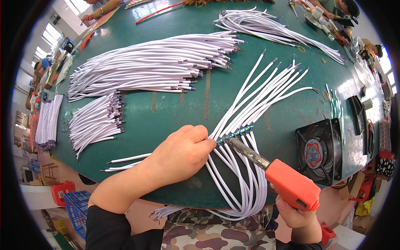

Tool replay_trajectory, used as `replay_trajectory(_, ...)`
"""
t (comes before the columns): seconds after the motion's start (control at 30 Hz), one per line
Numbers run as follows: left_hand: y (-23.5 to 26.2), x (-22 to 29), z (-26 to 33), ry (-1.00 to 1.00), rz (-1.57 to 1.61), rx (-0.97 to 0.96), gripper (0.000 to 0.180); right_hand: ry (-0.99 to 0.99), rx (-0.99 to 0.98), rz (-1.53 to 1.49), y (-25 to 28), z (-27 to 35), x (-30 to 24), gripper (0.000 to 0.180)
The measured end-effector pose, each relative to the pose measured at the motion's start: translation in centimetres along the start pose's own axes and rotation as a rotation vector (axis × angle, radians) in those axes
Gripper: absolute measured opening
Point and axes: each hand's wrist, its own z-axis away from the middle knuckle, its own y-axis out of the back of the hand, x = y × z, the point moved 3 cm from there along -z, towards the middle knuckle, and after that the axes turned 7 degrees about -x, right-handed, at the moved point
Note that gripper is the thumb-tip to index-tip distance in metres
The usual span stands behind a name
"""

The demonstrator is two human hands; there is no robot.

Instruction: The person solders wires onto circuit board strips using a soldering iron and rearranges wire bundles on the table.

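My right hand (295,212) is wrapped around the handle of a red soldering gun (291,183). Its metal barrel points up and left, and the tip is at a narrow green circuit-board strip (236,132). White cables (246,189) are attached along this strip and loop down over the table's near edge. Pinched at the strip's left end, my left hand (183,152) is closed on a white cable; the fingertips partly hide the joint. More white cables (266,89) with bared, dark-coloured ends fan out beyond the strip. Two cable ends (127,159) stick out left, behind my left forearm.
A large pile of white cables (146,62) lies at the far left, with a shorter pile (96,121) nearer. Another bundle (271,27) lies at the back. A black fan (318,152) stands right of the soldering gun. Other people work around the green table (166,112).
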Motion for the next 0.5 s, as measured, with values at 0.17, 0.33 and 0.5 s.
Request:
replay_trajectory(0.17,0.0,0.0,0.0,0.0,-0.009,-0.001,0.025,-0.08,0.006,-0.025,0.0,0.9,0.1,0.046)
replay_trajectory(0.33,0.0,0.1,0.1,-0.008,-0.012,0.016,0.024,-0.077,0.066,-0.099,0.1,1.6,0.2,0.051)
replay_trajectory(0.5,-0.1,0.3,0.1,-0.018,-0.018,0.021,0.025,-0.012,0.103,-0.063,0.0,2.0,0.4,0.051)
